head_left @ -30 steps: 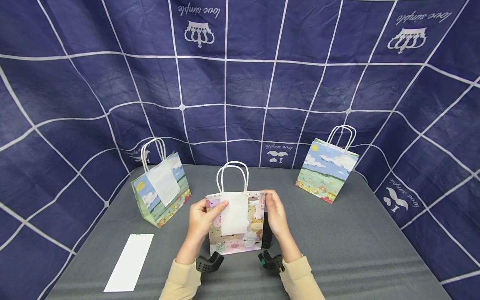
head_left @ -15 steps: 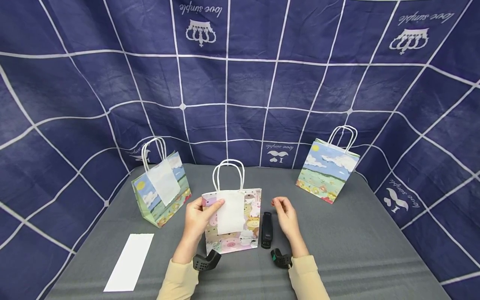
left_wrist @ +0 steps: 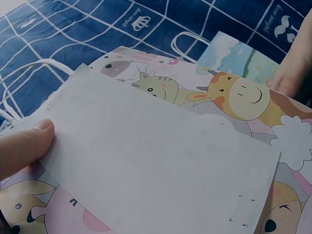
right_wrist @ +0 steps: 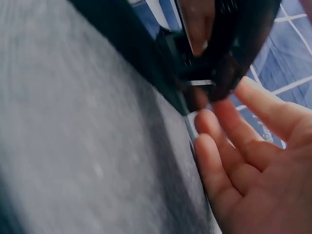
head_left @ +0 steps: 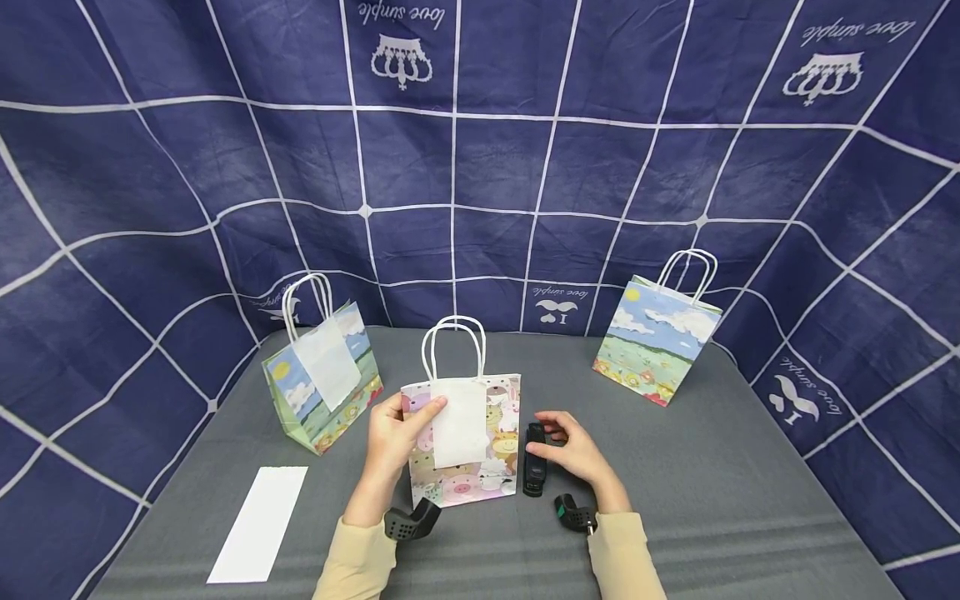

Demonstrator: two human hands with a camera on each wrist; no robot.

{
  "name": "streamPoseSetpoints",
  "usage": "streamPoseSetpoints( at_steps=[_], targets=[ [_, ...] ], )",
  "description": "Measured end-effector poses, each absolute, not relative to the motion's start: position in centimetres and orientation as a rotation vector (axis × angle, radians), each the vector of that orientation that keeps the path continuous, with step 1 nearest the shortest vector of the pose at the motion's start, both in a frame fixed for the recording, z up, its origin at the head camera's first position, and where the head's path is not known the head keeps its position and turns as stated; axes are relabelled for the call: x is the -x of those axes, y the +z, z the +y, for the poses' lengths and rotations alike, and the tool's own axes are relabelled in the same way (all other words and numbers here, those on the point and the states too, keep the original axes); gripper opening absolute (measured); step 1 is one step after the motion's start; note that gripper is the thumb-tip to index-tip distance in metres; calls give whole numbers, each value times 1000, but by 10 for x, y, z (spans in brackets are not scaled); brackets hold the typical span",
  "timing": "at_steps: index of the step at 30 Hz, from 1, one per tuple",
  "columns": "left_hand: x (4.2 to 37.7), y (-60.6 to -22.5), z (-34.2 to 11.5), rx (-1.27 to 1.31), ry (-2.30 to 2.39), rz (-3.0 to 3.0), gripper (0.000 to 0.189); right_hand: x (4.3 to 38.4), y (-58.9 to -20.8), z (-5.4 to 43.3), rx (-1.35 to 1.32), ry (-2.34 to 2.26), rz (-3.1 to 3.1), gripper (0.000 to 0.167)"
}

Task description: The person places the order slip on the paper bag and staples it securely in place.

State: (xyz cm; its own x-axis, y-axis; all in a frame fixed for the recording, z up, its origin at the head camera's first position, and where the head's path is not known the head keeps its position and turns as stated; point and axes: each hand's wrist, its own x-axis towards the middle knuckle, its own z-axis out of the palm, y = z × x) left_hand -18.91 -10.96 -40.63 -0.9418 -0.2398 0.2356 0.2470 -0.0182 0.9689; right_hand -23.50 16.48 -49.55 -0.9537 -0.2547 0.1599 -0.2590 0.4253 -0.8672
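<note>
My left hand (head_left: 393, 435) pinches the upper left edge of a paper gift bag (head_left: 504, 450) printed with cartoon animals, its thumb on a white sheet of paper (head_left: 459, 423) across the bag's front. The bag stands tilted, two white handles up. In the left wrist view, small staple marks show at one end of the white sheet (left_wrist: 161, 151). Just right of the bag, my right hand (head_left: 577, 454) curls its thumb and fingers round a black stapler (head_left: 535, 475) on the table. The right wrist view shows fingertips against the stapler (right_wrist: 134, 48); the thumb is hidden there.
A landscape-printed gift bag (head_left: 360, 342) with a white paper on its front stands at the left. Another landscape bag (head_left: 656, 342) stands at back right. A blank white paper strip (head_left: 258, 525) lies at front left. Blue gridded cloth (head_left: 495, 167) walls the grey table.
My right hand has let go of the animal bag's right edge, moved right, then come to the stapler. My left hand and the bag have shifted slightly left.
</note>
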Motion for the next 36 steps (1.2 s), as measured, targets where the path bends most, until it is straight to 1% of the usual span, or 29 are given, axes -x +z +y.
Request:
streamPoseSetpoints(
  at_steps=[4,9,16,23,32,36],
  targets=[
    [189,-407,-109,7,-2032,-1931,15,245,-513,176,-512,1589,-2730,52],
    [190,-407,-109,-1,-2036,-1928,16,249,-518,181,-523,1639,-2743,52],
    [190,-408,-109,-5,-2028,-1937,16,248,-516,182,-547,1828,-2618,53],
    [190,-406,-109,6,-2024,-1942,16,248,-513,183,-680,2180,-2411,66],
    [189,-407,-109,24,-2029,-1944,15,247,-503,188,-653,2360,-2264,80],
    [189,-407,-110,40,-2023,-1946,15,245,-491,189,-733,2373,-2145,77]
  ],
)
